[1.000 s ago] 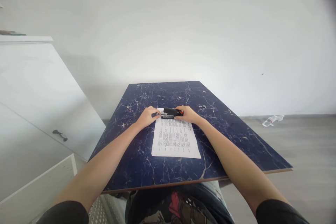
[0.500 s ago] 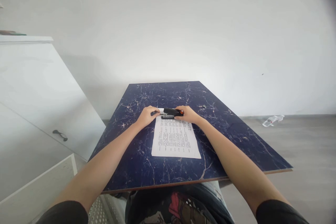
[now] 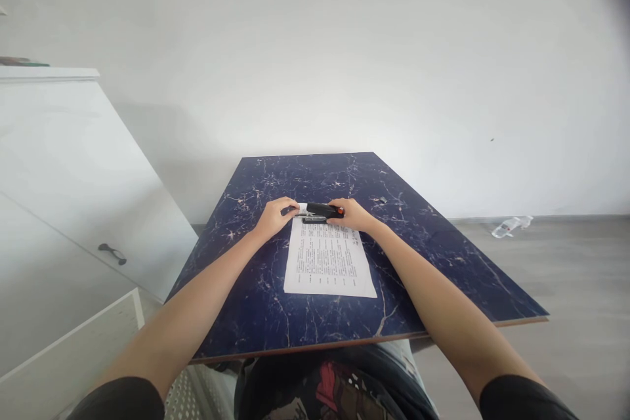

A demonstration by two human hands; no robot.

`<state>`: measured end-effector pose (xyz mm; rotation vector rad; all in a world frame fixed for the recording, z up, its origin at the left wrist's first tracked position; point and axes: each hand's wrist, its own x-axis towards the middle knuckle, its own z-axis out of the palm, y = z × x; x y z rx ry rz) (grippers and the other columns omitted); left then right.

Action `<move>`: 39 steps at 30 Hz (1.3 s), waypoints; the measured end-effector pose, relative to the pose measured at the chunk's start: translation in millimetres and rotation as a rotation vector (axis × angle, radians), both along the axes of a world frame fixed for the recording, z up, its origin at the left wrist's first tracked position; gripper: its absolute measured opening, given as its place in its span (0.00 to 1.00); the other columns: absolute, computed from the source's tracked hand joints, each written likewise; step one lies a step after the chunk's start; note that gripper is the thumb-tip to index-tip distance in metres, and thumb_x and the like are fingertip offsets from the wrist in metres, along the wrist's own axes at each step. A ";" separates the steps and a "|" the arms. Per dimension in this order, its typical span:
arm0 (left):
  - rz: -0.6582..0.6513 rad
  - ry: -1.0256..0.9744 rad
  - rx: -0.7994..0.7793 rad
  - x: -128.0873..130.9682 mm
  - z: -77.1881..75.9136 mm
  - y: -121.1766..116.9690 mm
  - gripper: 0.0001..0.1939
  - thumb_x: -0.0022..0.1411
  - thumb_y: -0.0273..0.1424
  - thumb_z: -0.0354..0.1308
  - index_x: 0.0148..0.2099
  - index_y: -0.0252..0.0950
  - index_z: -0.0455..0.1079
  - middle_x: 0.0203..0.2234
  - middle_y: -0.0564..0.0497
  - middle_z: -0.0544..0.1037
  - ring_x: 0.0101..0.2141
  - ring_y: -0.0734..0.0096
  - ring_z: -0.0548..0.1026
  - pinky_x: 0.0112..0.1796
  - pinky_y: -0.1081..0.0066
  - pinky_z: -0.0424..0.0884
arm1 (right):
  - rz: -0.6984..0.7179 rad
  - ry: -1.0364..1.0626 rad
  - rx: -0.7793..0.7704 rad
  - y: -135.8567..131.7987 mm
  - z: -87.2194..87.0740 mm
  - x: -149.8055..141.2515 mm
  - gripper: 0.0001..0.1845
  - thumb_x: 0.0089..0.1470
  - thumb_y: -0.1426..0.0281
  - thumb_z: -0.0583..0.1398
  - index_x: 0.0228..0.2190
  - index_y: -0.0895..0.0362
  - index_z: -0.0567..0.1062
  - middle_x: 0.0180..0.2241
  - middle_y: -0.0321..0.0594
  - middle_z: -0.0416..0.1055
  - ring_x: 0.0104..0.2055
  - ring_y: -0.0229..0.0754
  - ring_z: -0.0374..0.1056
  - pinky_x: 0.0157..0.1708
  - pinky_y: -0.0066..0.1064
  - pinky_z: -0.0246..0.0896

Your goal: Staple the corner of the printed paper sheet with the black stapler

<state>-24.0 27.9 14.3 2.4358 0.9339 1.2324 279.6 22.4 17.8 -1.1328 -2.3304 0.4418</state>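
Note:
A black stapler [image 3: 322, 210] with an orange spot at its right end lies across the top of a printed paper sheet [image 3: 327, 262]. Its upper arm is raised from the base, and a thin metal rail shows between them. My right hand [image 3: 352, 214] is closed around the stapler's right end. At the other end, the fingertips of my left hand [image 3: 275, 215] pinch a small dark piece [image 3: 289, 210] beside the rail. Whether this piece is joined to the stapler I cannot tell. The paper lies flat under the stapler, printed side up.
Everything rests on a dark blue marble-patterned table [image 3: 260, 315], its far edge near the wall. A small dark object [image 3: 382, 199] lies right of my right hand. A white cabinet [image 3: 73, 164] stands left. Crumpled clear plastic [image 3: 512, 226] is on the floor at right.
My left hand has shifted slightly left with the dark piece, away from the stapler. My right hand, the stapler and the paper stay in place.

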 end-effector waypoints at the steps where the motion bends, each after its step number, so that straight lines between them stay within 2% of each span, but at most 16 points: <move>1: -0.005 0.009 -0.004 -0.2 -0.5 0.5 0.08 0.68 0.36 0.61 0.41 0.40 0.78 0.40 0.48 0.83 0.41 0.63 0.80 0.48 0.60 0.75 | 0.000 -0.001 0.001 0.2 -0.3 0.1 0.18 0.54 0.59 0.66 0.44 0.54 0.79 0.41 0.41 0.80 0.40 0.47 0.73 0.39 0.35 0.63; 9: -0.091 0.043 -0.058 -0.5 -3.2 2.8 0.05 0.66 0.34 0.63 0.39 0.40 0.79 0.40 0.48 0.83 0.42 0.64 0.81 0.50 0.60 0.74 | 0.000 0.003 0.000 -1.0 1.3 -0.4 0.18 0.54 0.59 0.66 0.44 0.54 0.79 0.40 0.42 0.79 0.39 0.47 0.73 0.38 0.35 0.63; 27: -0.092 0.026 -0.131 -1.7 -5.4 7.2 0.05 0.62 0.34 0.65 0.37 0.40 0.81 0.40 0.48 0.83 0.42 0.62 0.81 0.51 0.57 0.75 | -0.001 0.003 0.008 0.1 -0.2 0.3 0.18 0.54 0.59 0.66 0.44 0.54 0.80 0.40 0.42 0.80 0.39 0.47 0.73 0.39 0.35 0.63; 39: -0.078 0.075 -0.139 -4.7 -3.5 6.9 0.04 0.63 0.32 0.64 0.36 0.40 0.81 0.38 0.50 0.83 0.40 0.65 0.81 0.50 0.62 0.75 | -0.003 -0.011 -0.003 0.1 0.7 -0.1 0.18 0.55 0.59 0.65 0.45 0.54 0.80 0.41 0.42 0.80 0.40 0.47 0.74 0.38 0.35 0.63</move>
